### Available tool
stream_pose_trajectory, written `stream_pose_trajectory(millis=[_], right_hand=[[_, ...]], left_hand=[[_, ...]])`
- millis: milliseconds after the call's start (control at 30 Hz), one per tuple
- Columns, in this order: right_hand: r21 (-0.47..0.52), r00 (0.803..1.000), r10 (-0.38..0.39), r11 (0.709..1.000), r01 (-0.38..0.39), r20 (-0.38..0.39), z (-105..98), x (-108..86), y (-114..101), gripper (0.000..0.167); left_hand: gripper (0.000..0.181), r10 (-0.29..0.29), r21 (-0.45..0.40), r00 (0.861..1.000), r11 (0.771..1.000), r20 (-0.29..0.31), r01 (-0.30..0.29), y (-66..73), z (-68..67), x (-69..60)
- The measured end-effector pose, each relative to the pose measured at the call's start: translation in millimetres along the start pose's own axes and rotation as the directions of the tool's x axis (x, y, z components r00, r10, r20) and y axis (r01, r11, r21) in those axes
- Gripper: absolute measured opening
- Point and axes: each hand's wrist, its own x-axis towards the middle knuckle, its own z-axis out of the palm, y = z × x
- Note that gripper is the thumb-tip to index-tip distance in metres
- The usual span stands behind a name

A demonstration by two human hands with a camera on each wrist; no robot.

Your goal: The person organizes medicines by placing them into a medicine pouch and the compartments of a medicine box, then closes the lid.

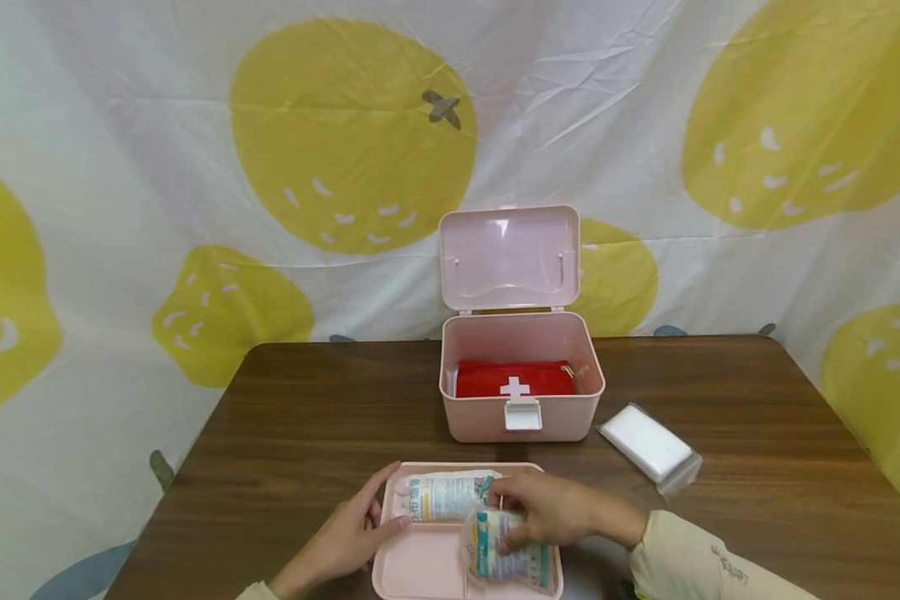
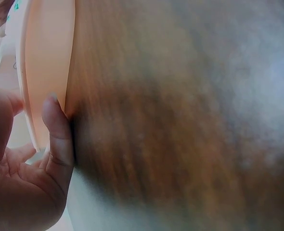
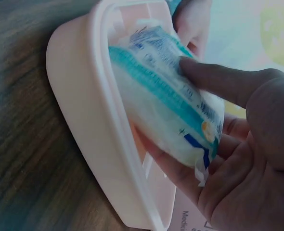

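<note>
My right hand (image 1: 558, 508) grips a bandage roll in a clear printed wrapper (image 1: 491, 550), its thumb on one face and fingers around the other. The wrapped roll, with teal stripes (image 3: 154, 91), is tilted over the lower right compartment of a pale pink tray (image 1: 423, 565). A second wrapped bandage roll (image 1: 446, 497) lies in the tray's long upper compartment. My left hand (image 1: 348, 533) holds the tray's left edge. In the left wrist view, fingers press on the outside of the tray wall (image 2: 48, 57) and others reach over the rim.
Behind the tray stands a pink first-aid box (image 1: 480, 421) with its lid (image 1: 510, 258) raised. Inside lies a red pouch (image 1: 487, 379) with a white cross. A clear-wrapped white pack (image 1: 648, 442) lies to the right on the brown wooden table (image 1: 307, 425).
</note>
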Motion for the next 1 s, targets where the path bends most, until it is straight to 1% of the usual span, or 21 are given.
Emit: stream_pose_trajectory(millis=[100,167,233,433,533,567,667,700,800,867,933,1000], right_hand=[[-0.015,0.999,0.035,0.999,-0.035,0.008,2,-1.6,-4,0.030],[-0.006,0.998,0.062,0.998,-0.062,0.013,2,-2.8,-6,0.031],[-0.007,0.997,0.071,0.997,-0.071,0.009,4,-3.4,-7,0.031],[-0.020,0.998,0.064,0.998,-0.064,-0.018,10,-5.5,-7,0.030],[-0.046,0.998,0.050,0.998,-0.051,-0.033,12,-7.2,-7,0.029],[-0.064,0.999,0.034,0.997,-0.037,-0.039,12,-7.9,-7,0.028],[-0.136,0.997,-0.047,0.990,0.038,-0.063,13,-9.8,-7,0.024],[-0.161,0.996,-0.060,0.986,0.048,-0.068,13,-10.4,-8,0.023],[-0.251,0.992,-0.091,0.966,0.066,-0.089,14,-11.3,-9,0.023],[-0.289,0.991,-0.090,0.955,0.057,-0.101,14,-11.4,-9,0.024],[-0.313,0.989,-0.100,0.948,0.060,-0.111,14,-11.7,-8,0.026],[-0.317,0.986,-0.119,0.946,0.076,-0.120,13,-11.8,-7,0.027]], left_hand=[[0.072,-0.002,-0.001,1.000,1.000,0.002,0.002,0.8,-0.4,-0.2],[0.072,-0.004,-0.001,1.000,1.000,0.001,0.004,0.7,-0.6,-0.2],[0.072,-0.004,0.001,1.000,1.000,0.000,0.004,0.3,-0.6,0.0],[0.073,-0.004,-0.010,1.000,1.000,0.003,0.004,-1.4,-0.5,0.8],[0.073,-0.006,-0.016,1.000,1.000,0.003,0.006,-1.5,-0.3,1.1],[0.073,-0.005,-0.015,1.000,1.000,0.002,0.005,-1.6,-0.3,1.2],[0.073,-0.003,-0.016,1.000,1.000,0.003,0.003,-1.5,-0.3,1.2],[0.072,-0.002,-0.018,1.000,1.000,0.004,0.002,-1.3,-0.3,1.1],[0.073,-0.003,-0.011,1.000,1.000,0.004,0.003,-1.4,-0.1,1.1],[0.073,-0.008,-0.004,1.000,1.000,0.004,0.008,-1.4,0.2,1.1],[0.073,-0.013,0.002,1.000,1.000,0.005,0.013,-1.1,0.3,1.1],[0.073,-0.016,0.001,1.000,1.000,0.007,0.016,-0.4,-0.4,0.5]])
